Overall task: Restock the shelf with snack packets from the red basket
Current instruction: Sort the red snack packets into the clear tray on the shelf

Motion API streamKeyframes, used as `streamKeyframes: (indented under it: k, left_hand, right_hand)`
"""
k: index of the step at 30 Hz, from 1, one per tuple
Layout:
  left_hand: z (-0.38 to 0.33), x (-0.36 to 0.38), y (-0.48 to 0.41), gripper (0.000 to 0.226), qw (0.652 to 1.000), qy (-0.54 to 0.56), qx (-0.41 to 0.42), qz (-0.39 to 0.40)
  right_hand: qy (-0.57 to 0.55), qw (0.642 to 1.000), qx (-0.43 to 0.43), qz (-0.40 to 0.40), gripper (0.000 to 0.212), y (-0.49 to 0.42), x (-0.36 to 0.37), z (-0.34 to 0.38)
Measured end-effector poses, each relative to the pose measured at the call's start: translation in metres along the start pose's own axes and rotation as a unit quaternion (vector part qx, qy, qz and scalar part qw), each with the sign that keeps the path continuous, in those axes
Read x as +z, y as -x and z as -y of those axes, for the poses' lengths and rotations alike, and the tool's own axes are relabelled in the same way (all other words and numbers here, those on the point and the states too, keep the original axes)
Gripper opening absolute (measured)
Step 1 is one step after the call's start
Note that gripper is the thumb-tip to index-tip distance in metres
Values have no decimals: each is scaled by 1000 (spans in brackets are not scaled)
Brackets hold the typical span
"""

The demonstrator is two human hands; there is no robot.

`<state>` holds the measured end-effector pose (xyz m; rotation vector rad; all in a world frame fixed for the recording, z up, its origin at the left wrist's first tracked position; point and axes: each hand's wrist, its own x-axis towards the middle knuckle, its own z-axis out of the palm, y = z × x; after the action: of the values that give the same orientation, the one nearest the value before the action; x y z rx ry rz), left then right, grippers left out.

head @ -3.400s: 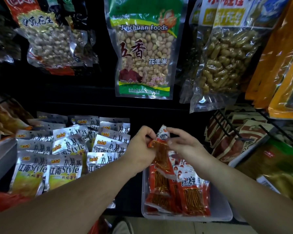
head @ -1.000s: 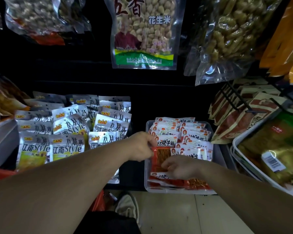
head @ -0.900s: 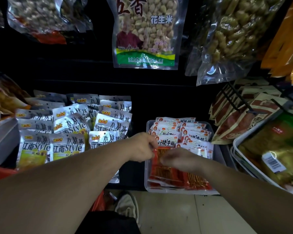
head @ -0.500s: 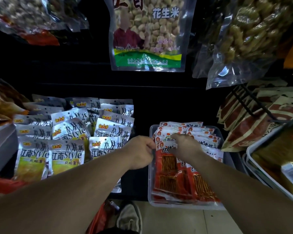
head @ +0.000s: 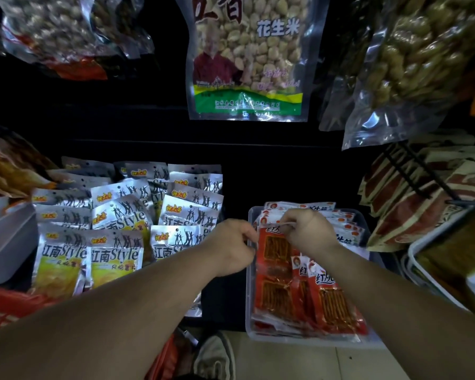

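A clear plastic tray (head: pixel 249 272) on the low shelf holds several red snack packets (head: pixel 332 305) lying in rows. My left hand (head: pixel 232 246) pinches the left edge of one red packet (head: pixel 276 250) at the tray's left side. Fingers of my right hand (head: pixel 306 231) pinch the top of that same packet. The red basket (head: pixel 4 305) shows only as a red mesh corner at the lower left, below my left forearm.
Silver and yellow packets (head: pixel 113 242) fill the shelf left of the tray. A large bag of peanuts (head: pixel 247 56) hangs above, with other nut bags (head: pixel 412 58) at the right. Brown packets (head: pixel 412 204) lean at the right. My shoe (head: pixel 217 357) is on the floor below.
Both hands brought the red packet down into the tray, then shifted toward its back. The view tilted down, so the hanging bags moved up in frame.
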<state>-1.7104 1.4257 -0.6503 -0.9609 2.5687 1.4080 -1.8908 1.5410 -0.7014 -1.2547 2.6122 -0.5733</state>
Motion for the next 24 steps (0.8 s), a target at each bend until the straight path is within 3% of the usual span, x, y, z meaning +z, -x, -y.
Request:
streamKeyframes:
  k: [2,7,11,13,16,19,24]
  left_hand:
    - [-5,-3,3,30,999,25,11,-32]
    - [-21,-9,12,32,985,144,65,-68]
    - [-37,-11,19,33,974,200,68,-84]
    - [-40,-12,21,34,971,216,69,-80]
    - [-46,-12,24,37,961,251,71,-88]
    - [-51,-13,24,41,950,290,71,-87]
    - [-51,-8,21,67,951,303,48,-29]
  right_hand:
    - [-106,994,-14,24,21,5,-19,9]
    - [-336,938,-39,76,41,27,-70,29]
    - [-448,894,3,15,41,41,-91,30]
    - [-469,882,51,3,32,45,-98,23]
    - [-517,844,99,98,19,51,-105,5]
    - [-550,813,109,156,31,55,-108,1]
    - [-519,834,100,160,58,54,-115,14]
